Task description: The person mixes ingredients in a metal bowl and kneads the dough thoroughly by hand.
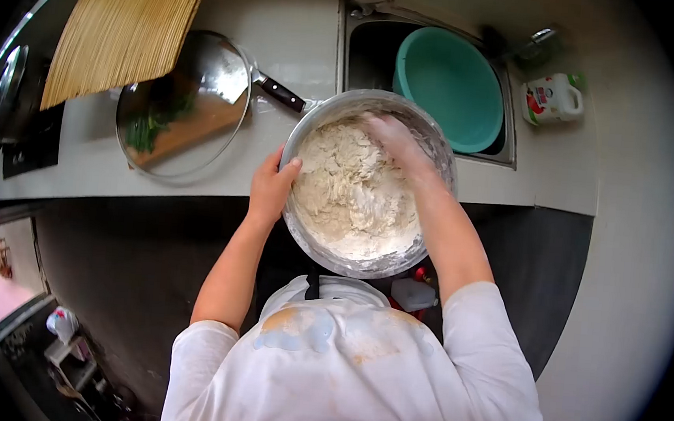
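Flour [346, 199], partly clumped, lies in a metal bowl [348, 265] that straddles the front edge of the desk [294, 45]. The left hand [272, 187] clasps the bowl's left side, thumb over the rim, the other fingers passing out of sight against the outer wall. The right hand [399, 143] reaches into the bowl at the flour's far side; it is blurred, so how widely its fingers are spread, or whether they grip any flour, I can't say. Toward the desk's back edge, a green basin [454, 85] sits in a sink [369, 59]. Left of the bowl, a black knife handle [281, 93] lies beside a glass lid [187, 104], leafy greens [150, 124] showing through.
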Motion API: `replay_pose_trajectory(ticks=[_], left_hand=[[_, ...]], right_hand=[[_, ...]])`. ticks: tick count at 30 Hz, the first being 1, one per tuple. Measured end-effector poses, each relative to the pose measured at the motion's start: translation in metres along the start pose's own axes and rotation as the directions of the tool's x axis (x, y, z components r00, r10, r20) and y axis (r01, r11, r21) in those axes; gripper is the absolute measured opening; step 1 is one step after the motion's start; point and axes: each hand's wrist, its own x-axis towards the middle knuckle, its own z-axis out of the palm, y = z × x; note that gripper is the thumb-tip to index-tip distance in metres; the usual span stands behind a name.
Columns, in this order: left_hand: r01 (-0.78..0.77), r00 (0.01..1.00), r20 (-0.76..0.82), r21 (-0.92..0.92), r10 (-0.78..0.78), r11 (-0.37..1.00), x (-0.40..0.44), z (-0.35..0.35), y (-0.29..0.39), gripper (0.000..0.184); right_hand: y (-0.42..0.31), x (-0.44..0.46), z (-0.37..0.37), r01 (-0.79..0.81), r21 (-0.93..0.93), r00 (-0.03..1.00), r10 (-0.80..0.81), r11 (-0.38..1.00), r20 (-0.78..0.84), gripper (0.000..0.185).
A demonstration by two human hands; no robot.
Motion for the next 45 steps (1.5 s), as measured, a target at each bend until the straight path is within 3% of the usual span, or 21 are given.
replay_pose_trajectory(ticks=[1, 3, 4, 6, 9, 11, 13, 17, 20, 24, 26, 28, 30, 32, 36, 37, 38, 39, 41, 43, 45], left_hand=[[-0.020, 1.000, 0.000, 0.010, 0.020, 1.000, 0.001, 0.000, -0.002, 0.035], [-0.042, 0.999, -0.019, 0.020, 0.042, 0.999, 0.001, 0.000, -0.004, 0.035], [-0.025, 0.999, -0.026, -0.052, 0.023, 0.998, 0.000, 0.000, -0.003, 0.034], [-0.012, 0.999, -0.050, -0.173, 0.004, 0.985, -0.004, 0.005, 0.005, 0.032], [-0.046, 0.997, -0.073, -0.151, 0.035, 0.988, -0.001, -0.001, -0.007, 0.031], [-0.082, 0.995, -0.072, -0.174, 0.070, 0.981, 0.000, -0.001, -0.008, 0.030], [-0.080, 0.993, -0.100, -0.143, 0.066, 0.986, -0.004, 0.002, -0.002, 0.030], [-0.095, 0.985, -0.156, -0.164, 0.069, 0.982, -0.006, 0.002, -0.008, 0.030], [-0.108, 0.984, -0.157, -0.170, 0.081, 0.980, -0.004, 0.001, -0.009, 0.031], [-0.100, 0.989, -0.127, -0.177, 0.078, 0.979, -0.006, 0.001, -0.005, 0.032], [-0.077, 0.991, -0.126, -0.181, 0.054, 0.980, -0.007, 0.002, -0.004, 0.032], [-0.040, 0.991, -0.134, -0.169, 0.017, 0.985, -0.006, 0.003, -0.001, 0.033], [-0.045, 0.991, -0.132, -0.172, 0.022, 0.984, -0.005, 0.003, -0.002, 0.033], [-0.052, 0.990, -0.138, -0.173, 0.028, 0.984, -0.005, 0.003, -0.002, 0.033], [-0.059, 0.992, -0.120, -0.173, 0.039, 0.983, -0.005, 0.002, -0.002, 0.032], [-0.052, 0.992, -0.121, -0.187, 0.029, 0.981, -0.005, 0.002, -0.003, 0.031], [-0.054, 0.992, -0.120, -0.185, 0.032, 0.981, -0.005, 0.001, -0.006, 0.031], [-0.087, 0.991, -0.114, -0.137, 0.071, 0.987, -0.003, -0.001, -0.008, 0.031], [-0.138, 0.986, -0.104, -0.095, 0.128, 0.986, 0.000, -0.001, -0.006, 0.030], [-0.105, 0.984, -0.150, -0.042, 0.098, 0.994, -0.004, 0.002, -0.002, 0.031], [-0.106, 0.985, -0.141, -0.069, 0.095, 0.992, -0.003, 0.002, -0.004, 0.031]], right_hand=[[-0.033, 0.000, 0.019, 0.054, -0.185, 0.998, -0.048, 0.981, 0.038, 0.047], [-0.049, 0.007, 0.043, 0.129, -0.345, 0.961, -0.032, 0.930, 0.273, 0.051], [-0.057, 0.004, 0.056, 0.139, -0.346, 0.956, -0.035, 0.928, 0.291, 0.051], [-0.066, -0.013, 0.075, 0.349, -0.632, 0.911, -0.092, 0.692, 0.402, 0.052], [-0.063, -0.037, 0.086, 0.526, -0.660, 0.808, -0.072, 0.536, 0.585, 0.051], [-0.058, -0.069, 0.081, 0.556, -0.658, 0.797, -0.100, 0.508, 0.596, 0.047], [-0.044, -0.094, 0.066, 0.718, -0.641, 0.694, -0.219, 0.271, 0.686, 0.042], [-0.041, -0.112, 0.044, 0.650, -0.661, 0.704, 0.031, 0.375, 0.710, 0.042], [-0.002, -0.080, 0.053, 0.610, -0.664, 0.779, -0.175, 0.432, 0.602, 0.036], [-0.031, -0.086, 0.032, 0.585, -0.581, 0.761, -0.136, 0.566, 0.634, 0.034], [-0.053, -0.101, 0.008, 0.333, -0.528, 0.916, -0.134, 0.781, 0.379, 0.031], [-0.021, -0.057, -0.020, 0.437, -0.547, 0.882, -0.218, 0.714, 0.418, 0.033], [-0.023, -0.015, -0.021, 0.339, -0.629, 0.939, -0.215, 0.700, 0.267, 0.037], [-0.038, -0.003, 0.007, 0.255, -0.552, 0.966, -0.184, 0.794, 0.182, 0.041], [-0.059, 0.000, 0.095, 0.290, -0.623, 0.902, 0.009, 0.726, 0.431, 0.039], [-0.079, -0.024, 0.108, 0.398, -0.724, 0.820, 0.135, 0.564, 0.556, 0.036], [-0.068, -0.035, 0.114, 0.508, -0.722, 0.815, 0.007, 0.470, 0.579, 0.036], [-0.076, -0.052, 0.114, 0.620, -0.690, 0.742, 0.008, 0.373, 0.671, 0.033], [-0.062, -0.069, 0.117, 0.699, -0.633, 0.684, -0.054, 0.332, 0.727, 0.032], [-0.075, -0.081, 0.117, 0.811, -0.561, 0.550, 0.109, 0.169, 0.828, 0.033], [-0.081, -0.067, 0.109, 0.729, -0.652, 0.654, 0.070, 0.209, 0.753, 0.034]])
